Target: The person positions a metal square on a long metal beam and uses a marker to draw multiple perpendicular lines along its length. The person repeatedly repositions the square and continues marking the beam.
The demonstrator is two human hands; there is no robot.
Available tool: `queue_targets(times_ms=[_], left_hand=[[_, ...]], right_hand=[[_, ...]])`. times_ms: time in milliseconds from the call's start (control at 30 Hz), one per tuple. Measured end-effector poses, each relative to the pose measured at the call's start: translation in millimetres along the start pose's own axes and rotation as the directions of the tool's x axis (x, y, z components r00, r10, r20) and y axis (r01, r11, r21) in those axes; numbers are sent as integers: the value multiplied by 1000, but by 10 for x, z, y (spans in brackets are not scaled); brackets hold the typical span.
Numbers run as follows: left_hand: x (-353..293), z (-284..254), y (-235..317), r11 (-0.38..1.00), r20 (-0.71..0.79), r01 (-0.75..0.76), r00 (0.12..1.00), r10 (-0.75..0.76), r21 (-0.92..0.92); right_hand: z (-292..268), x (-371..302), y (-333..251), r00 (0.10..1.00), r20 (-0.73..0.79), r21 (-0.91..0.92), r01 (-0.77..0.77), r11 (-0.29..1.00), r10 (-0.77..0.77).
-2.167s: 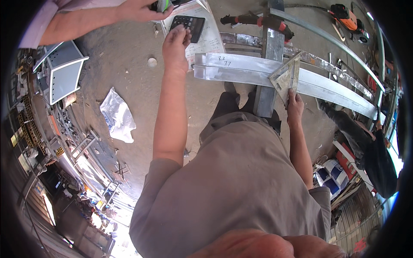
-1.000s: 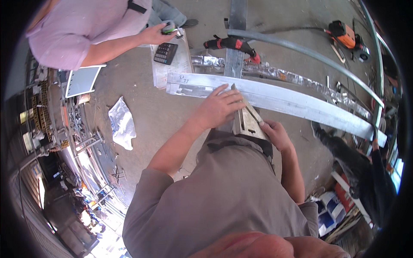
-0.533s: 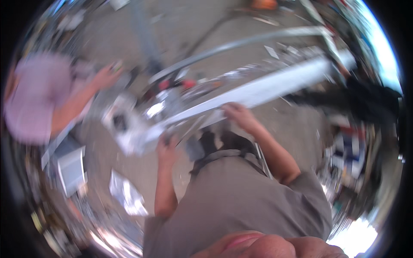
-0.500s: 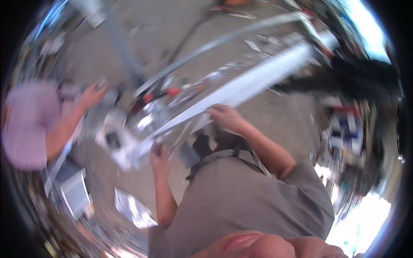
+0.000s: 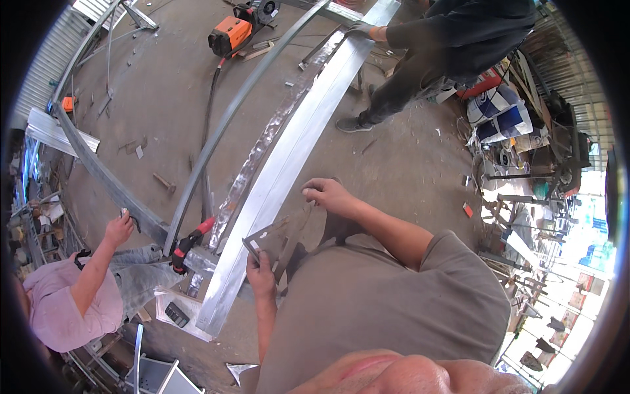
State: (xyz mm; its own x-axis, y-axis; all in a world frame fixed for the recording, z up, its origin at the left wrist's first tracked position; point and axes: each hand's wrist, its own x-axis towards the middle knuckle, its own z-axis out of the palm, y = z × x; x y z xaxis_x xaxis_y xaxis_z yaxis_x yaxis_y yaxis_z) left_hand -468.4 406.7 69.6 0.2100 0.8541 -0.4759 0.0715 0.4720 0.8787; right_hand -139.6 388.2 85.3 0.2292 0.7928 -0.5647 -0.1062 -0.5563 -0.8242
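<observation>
My left hand (image 5: 262,277) is closed around a small dark, flat piece with a pale edge (image 5: 252,248), whose kind I cannot make out. It is just right of the near part of a long silver sheet-metal channel (image 5: 279,167). My right hand (image 5: 330,196) is farther right, fingers curled and thumb pressed to them; anything in the pinch is too small to name. The channel runs from the lower left up to the far right. There a co-worker's gloved hand (image 5: 359,29) rests on its far end.
Left of the channel lie a curved grey metal bar (image 5: 226,115) and a red-and-black power tool (image 5: 179,258). A person in a pink shirt (image 5: 79,299) is at the left. An orange machine (image 5: 230,35) stands far off; a dark keypad device (image 5: 176,314) lies on a white surface.
The view has swung and sharpened; the channel now runs more steeply across it. My right hand, earlier over the channel's edge, now appears apart from it.
</observation>
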Motion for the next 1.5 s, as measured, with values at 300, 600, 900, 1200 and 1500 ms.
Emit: queue_targets(times_ms=[300, 600, 900, 1200, 1500], left_hand=[[586, 2388, 514, 971, -43, 156, 985, -166, -180], [1555, 3945, 1093, 946, 164, 113, 984, -64, -305], [2809, 5004, 1206, 883, 211, 232, 965, -156, -409], [3583, 5845, 1288, 865, 303, 361, 917, -260, -350], [3832, 6343, 1464, 856, 271, 432, 893, -360, -285]], right_hand=[[-2195, 346, -344, 966, -145, 48, 224, 974, -215], [-3811, 754, -1575, 797, -431, 204, 543, 815, -423], [-4771, 1719, -1990, 692, -683, 290, 551, 783, -234], [-6527, 2880, -2263, 581, -812, 479, 618, 623, 48], [-6967, 3282, -2137, 736, -665, 738, 622, 261, 126]])
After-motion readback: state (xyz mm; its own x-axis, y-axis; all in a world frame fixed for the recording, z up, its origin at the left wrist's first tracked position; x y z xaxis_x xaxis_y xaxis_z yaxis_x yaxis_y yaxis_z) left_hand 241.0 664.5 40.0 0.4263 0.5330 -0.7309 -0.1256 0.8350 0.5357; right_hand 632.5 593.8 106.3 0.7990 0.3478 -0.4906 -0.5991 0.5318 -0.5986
